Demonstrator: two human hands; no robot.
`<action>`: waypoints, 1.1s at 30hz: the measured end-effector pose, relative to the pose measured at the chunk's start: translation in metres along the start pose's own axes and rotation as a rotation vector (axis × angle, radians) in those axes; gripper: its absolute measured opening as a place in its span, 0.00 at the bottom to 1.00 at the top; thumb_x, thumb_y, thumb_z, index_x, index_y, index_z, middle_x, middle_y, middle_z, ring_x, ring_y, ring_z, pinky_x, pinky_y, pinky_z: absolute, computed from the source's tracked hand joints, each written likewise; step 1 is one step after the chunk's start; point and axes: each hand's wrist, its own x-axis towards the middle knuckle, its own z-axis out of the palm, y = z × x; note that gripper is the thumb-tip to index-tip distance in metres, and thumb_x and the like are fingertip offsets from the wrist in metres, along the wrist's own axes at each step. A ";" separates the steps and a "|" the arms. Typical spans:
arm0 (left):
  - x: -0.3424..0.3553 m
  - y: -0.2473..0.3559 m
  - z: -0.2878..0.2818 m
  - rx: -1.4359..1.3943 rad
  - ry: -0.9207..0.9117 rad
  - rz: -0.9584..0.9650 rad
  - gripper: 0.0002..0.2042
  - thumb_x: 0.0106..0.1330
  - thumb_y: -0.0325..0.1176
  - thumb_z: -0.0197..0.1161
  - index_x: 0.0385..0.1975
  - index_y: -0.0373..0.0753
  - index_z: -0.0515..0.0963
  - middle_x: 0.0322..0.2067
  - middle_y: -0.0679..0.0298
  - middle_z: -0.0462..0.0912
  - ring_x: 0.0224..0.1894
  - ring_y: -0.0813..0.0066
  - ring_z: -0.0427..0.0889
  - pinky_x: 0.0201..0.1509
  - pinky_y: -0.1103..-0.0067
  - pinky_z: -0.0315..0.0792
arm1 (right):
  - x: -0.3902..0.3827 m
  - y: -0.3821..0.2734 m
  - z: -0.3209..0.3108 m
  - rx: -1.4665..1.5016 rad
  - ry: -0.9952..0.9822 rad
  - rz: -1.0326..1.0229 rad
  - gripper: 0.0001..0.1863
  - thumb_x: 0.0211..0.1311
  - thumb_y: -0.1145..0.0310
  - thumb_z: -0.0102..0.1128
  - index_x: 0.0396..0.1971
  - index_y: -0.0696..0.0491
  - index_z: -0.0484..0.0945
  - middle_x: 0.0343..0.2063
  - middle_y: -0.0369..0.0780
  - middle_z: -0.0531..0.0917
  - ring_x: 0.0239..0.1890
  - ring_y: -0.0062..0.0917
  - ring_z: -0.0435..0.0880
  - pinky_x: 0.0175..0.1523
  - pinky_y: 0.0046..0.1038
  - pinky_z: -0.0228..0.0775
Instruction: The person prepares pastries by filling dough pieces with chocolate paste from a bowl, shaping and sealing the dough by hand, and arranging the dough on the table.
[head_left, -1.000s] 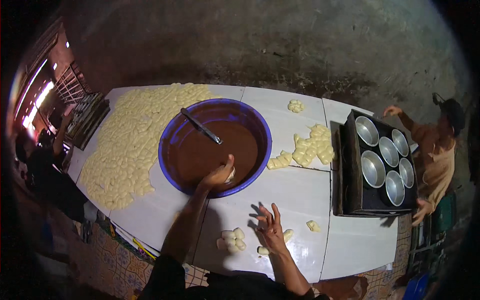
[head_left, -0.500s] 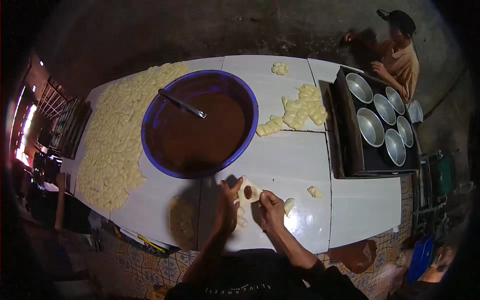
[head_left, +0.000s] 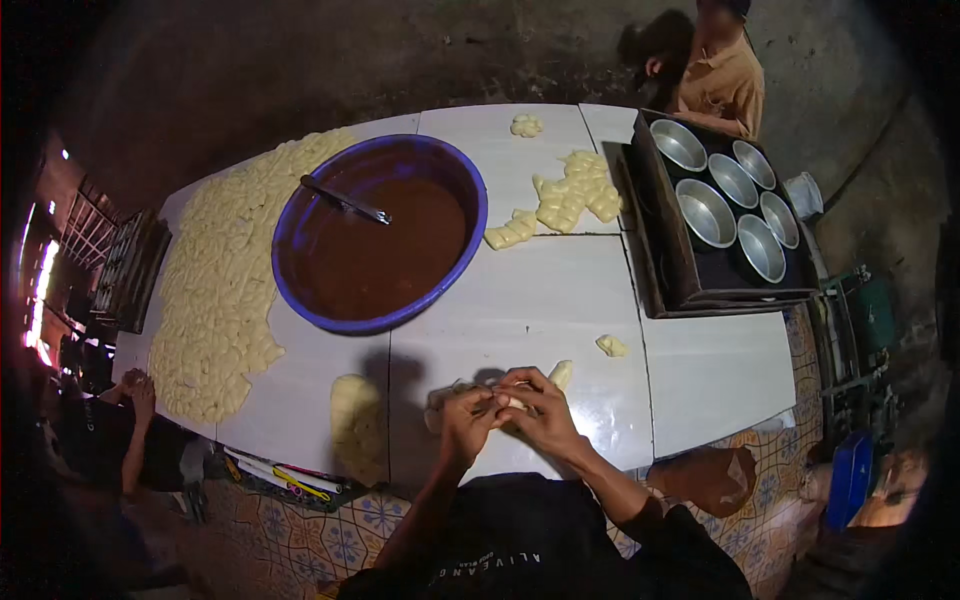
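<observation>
Watching remotely, I am pinching a pale dough piece (head_left: 513,403) between the left hand (head_left: 466,425) and right hand (head_left: 543,412), both curled almost closed, at the near middle of the white surface (head_left: 715,385). The hands are hiding most of it, so squeezing too hard could be tearing it unseen, and a careless rightward swing could be knocking the dough roll (head_left: 561,374)

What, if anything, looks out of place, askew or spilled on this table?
One small dough piece lies alone on the white table, beyond and right of the right hand, apart from the larger dough cluster; its isolation makes it look slightly stray. No obvious spill or damage shows.
</observation>
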 end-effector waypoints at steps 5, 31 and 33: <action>-0.007 -0.018 0.009 -0.115 0.064 -0.035 0.19 0.63 0.24 0.62 0.52 0.35 0.64 0.35 0.62 0.78 0.39 0.80 0.78 0.38 0.82 0.78 | -0.028 0.030 -0.003 -0.089 -0.050 0.182 0.14 0.60 0.71 0.61 0.46 0.55 0.80 0.30 0.44 0.80 0.30 0.25 0.79 0.36 0.28 0.72; -0.010 -0.041 -0.013 -0.193 0.155 0.246 0.12 0.64 0.23 0.55 0.46 0.29 0.74 0.39 0.52 0.79 0.38 0.64 0.83 0.46 0.74 0.77 | -0.015 0.088 -0.054 -0.396 -0.056 0.305 0.10 0.52 0.77 0.61 0.36 0.58 0.82 0.45 0.49 0.75 0.49 0.40 0.74 0.48 0.36 0.71; -0.010 -0.046 -0.013 -0.078 0.116 0.336 0.12 0.66 0.25 0.55 0.48 0.28 0.73 0.40 0.51 0.79 0.40 0.64 0.83 0.47 0.75 0.77 | -0.014 0.078 -0.046 -0.112 0.049 0.264 0.17 0.51 0.78 0.64 0.45 0.58 0.81 0.49 0.41 0.72 0.40 0.25 0.78 0.39 0.28 0.70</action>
